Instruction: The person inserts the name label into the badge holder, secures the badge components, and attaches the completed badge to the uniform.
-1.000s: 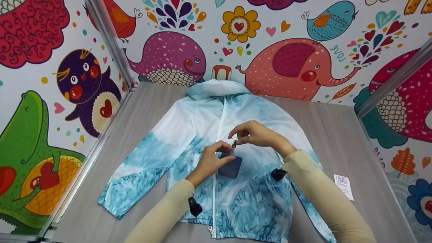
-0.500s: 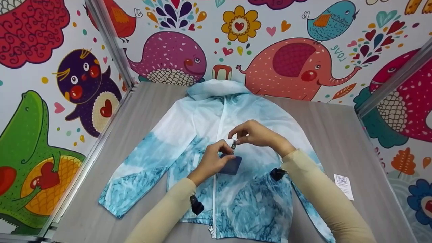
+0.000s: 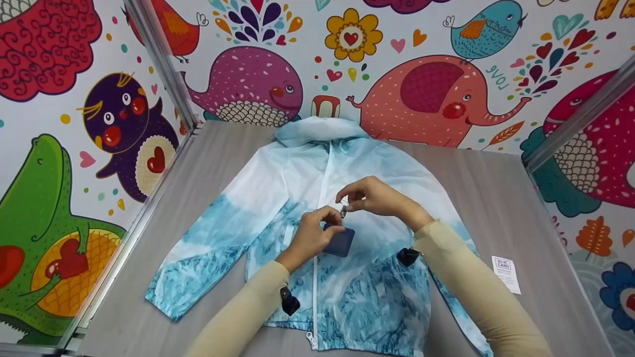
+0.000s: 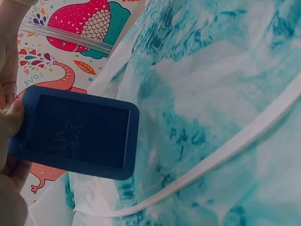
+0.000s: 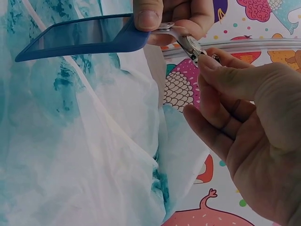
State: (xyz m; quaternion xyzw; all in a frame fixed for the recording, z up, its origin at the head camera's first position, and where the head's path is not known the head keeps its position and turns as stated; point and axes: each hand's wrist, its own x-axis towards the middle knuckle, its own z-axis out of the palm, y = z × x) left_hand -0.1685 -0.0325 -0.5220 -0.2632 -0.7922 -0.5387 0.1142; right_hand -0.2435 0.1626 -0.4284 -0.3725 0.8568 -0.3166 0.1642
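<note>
A dark blue badge holder (image 3: 340,243) with a clear window hangs over a jacket (image 3: 377,292) laid out flat. My left hand (image 3: 311,233) pinches the holder's top end between thumb and fingers. In the left wrist view the holder (image 4: 77,134) shows its broad face, with a faint star-shaped mark. A small metal clip (image 5: 189,44) on a strap extends from that end. Thumb and index finger of my right hand (image 3: 374,197) pinch this clip. Its far end is partly covered by the fingers in the right wrist view.
The hooded white-and-turquoise jacket has a white zip down its front, with the zip pull (image 3: 311,340) at the hem. A small printed card (image 3: 506,274) lies on the grey table (image 3: 476,183) to the right. Cartoon-printed walls (image 3: 317,29) enclose the table behind and on both sides.
The badge holder has tilted, and its lower edge sits slightly higher. My left hand has shifted a little to the right. The right hand keeps nearly the same place, pinching the clip throughout.
</note>
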